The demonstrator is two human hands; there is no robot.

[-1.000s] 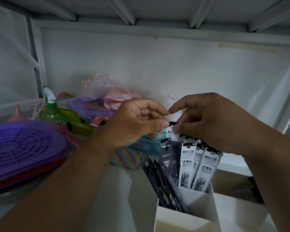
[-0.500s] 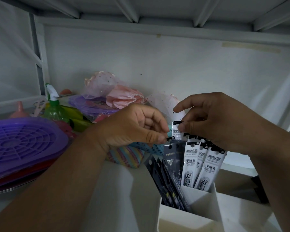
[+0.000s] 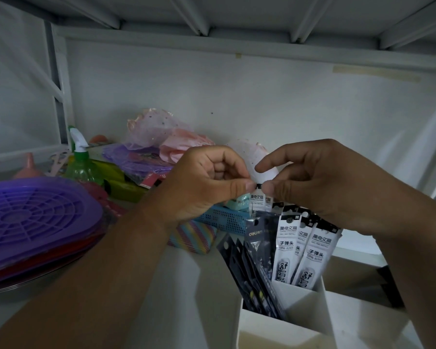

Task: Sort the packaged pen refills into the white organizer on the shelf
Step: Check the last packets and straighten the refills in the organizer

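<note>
Two bare hands are meeting in the middle, above a white plastic organizer box [image 3: 303,321] that is sitting on the pale shelf [image 3: 186,285]. The left hand [image 3: 204,182] is curled up, and its thumb and first finger are pinching the top edge of a thin white pen refill packet with black writing [image 3: 258,200]. The right hand [image 3: 320,182] is pinching the same top edge from the other side, with its first finger sticking out above. The two thumbs are almost touching each other. The pinched packet is standing up behind the other packets, and its bottom part is hiding behind them.

More white refill packets [image 3: 310,253] are leaning in a back part of the organizer. Dark black refill packets [image 3: 254,263] are leaning to the left in the front part beside them. The parts of the box on the right are looking dim, and I cannot tell what is in them.

Behind the packets a blue plastic basket with little holes [image 3: 224,217] is lying on the shelf, and a striped rainbow box [image 3: 194,238] is sitting just under it. On the left a stack of purple plastic plates with a web pattern [image 3: 30,217] is resting. A green spray bottle with a white top [image 3: 82,162] is standing behind the stack. Pink and purple see-through bags [image 3: 161,142] are piling up against the back wall.
</note>
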